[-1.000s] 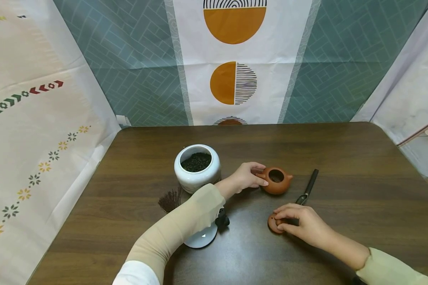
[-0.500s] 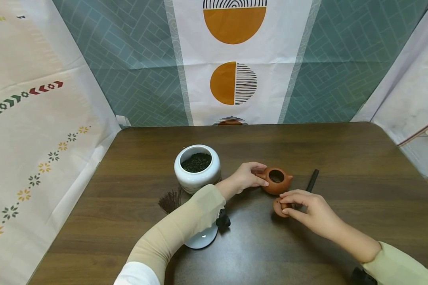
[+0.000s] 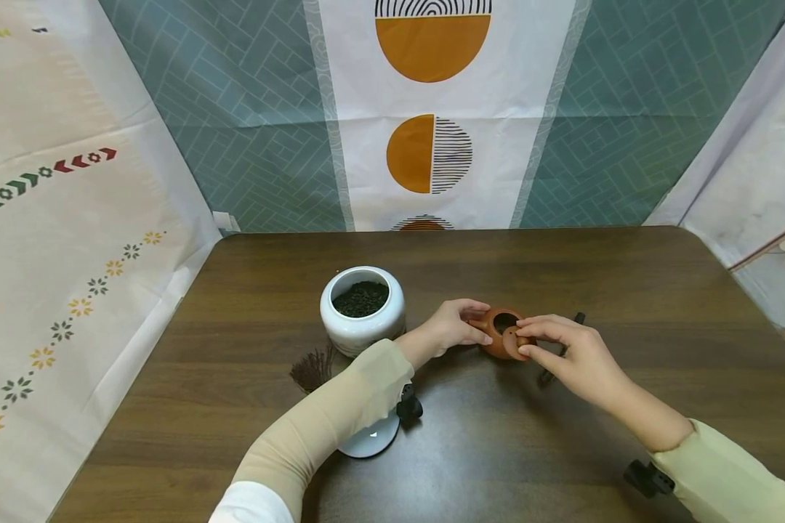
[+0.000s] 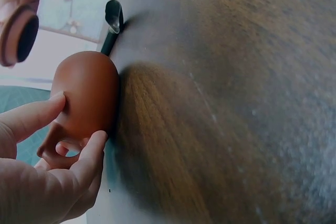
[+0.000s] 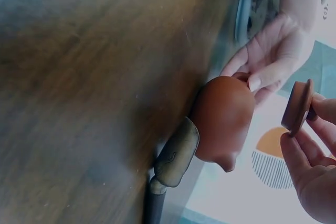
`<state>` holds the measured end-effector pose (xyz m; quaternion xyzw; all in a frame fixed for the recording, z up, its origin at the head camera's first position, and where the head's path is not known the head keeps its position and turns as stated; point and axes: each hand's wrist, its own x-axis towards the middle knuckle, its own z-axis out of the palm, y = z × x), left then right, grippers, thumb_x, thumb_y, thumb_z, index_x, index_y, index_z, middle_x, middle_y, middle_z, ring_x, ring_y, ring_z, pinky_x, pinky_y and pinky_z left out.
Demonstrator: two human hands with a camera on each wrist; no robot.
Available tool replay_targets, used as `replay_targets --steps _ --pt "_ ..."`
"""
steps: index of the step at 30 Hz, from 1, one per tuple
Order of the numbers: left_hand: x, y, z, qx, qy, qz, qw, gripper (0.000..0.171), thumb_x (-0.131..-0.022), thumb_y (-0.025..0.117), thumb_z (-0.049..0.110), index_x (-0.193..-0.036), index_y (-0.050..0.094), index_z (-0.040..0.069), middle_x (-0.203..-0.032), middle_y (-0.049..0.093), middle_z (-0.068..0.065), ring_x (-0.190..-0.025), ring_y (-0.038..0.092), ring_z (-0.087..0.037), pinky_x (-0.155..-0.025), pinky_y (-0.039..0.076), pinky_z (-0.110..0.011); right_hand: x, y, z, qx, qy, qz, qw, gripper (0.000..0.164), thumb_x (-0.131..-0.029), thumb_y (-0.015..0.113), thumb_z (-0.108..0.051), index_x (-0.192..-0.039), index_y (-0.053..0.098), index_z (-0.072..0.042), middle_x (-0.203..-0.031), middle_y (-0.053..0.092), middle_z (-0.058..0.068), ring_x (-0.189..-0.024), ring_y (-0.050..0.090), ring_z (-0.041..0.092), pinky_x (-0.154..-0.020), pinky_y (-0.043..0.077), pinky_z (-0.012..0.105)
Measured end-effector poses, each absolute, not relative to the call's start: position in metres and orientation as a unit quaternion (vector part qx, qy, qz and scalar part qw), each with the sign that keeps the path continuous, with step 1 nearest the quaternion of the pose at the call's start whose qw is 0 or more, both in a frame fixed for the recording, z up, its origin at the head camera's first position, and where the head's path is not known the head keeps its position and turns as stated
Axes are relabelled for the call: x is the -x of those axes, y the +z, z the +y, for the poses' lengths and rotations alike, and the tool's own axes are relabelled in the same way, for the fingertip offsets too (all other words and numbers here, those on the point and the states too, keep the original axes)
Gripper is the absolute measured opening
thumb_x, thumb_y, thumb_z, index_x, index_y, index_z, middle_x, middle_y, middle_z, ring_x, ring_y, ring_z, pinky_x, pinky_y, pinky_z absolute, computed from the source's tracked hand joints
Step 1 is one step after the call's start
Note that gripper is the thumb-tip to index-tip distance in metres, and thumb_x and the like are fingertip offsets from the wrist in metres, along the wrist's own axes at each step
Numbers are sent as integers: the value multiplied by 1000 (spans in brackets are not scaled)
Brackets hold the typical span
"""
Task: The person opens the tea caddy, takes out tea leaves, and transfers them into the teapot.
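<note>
A small reddish-brown clay teapot (image 3: 493, 347) stands on the table, its round mouth uncovered. My left hand (image 3: 456, 323) holds it by the handle, with thumb and fingertips against the body (image 4: 86, 85). My right hand (image 3: 565, 352) pinches the knob of the teapot's round lid (image 3: 512, 343). In the right wrist view the lid (image 5: 298, 107) is held up apart from the teapot (image 5: 226, 116). Seen from the head, it overlaps the spout side of the mouth. A tea scoop (image 5: 176, 156) with a black handle lies beside the spout, partly hidden under my right hand in the head view.
A white jar (image 3: 340, 323) with dark tea leaves stands left of the teapot. Nearer lie a pale round disc (image 3: 369, 439) and a dark brown bristly tuft (image 3: 312, 369), partly behind my left sleeve. The wooden table (image 3: 471, 450) ends at a patterned cloth backdrop.
My right hand has carried the lid up and away from me, from beside the scoop to over the teapot. The left hand stays on the handle, and the teapot has not moved.
</note>
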<state>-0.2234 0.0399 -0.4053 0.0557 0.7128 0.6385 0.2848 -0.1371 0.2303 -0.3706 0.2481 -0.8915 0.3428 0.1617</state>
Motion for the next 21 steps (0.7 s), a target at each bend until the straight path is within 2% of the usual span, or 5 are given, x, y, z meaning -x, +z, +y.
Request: replay_targets --steps 7,12,16,19,21 --pt "224 -405 39 -59 637 713 287 56 -76 69 -14 -128 57 2 -129 58 -16 -111 60 -25 -85 55 -37 151 -372 226 -239 348 -892 164 24 -74 77 1 -96 74 -8 -100 71 6 -90 65 17 -79 41 1" --pt "224 -405 38 -62 639 709 291 57 -77 69 -15 -130 56 1 -130 57 -17 -112 59 -26 -87 54 -37 161 -376 227 -229 344 -898 155 21 -75 76 2 -95 73 -5 -101 70 8 -91 65 17 -78 45 5" --pt "225 -406 38 -65 639 710 290 57 -77 69 -14 -130 56 1 -130 57 -17 -113 59 -27 -87 54 -38 170 -379 226 -221 345 -901 144 19 -76 75 4 -95 72 -2 -101 69 10 -91 66 22 -76 55 25" --pt "225 -407 38 -64 639 710 288 57 -76 69 -14 -129 56 1 -130 56 -17 -114 58 -26 -87 54 -38 176 -382 224 -220 355 -900 128 18 -78 73 4 -96 71 1 -102 68 14 -92 66 29 -75 56 39" --pt "226 -407 38 -61 642 708 287 57 -76 69 -15 -129 56 1 -130 56 -17 -114 58 -26 -87 54 -37 178 -383 222 -220 360 -899 117 18 -79 72 4 -97 71 2 -102 68 16 -93 66 32 -76 55 42"
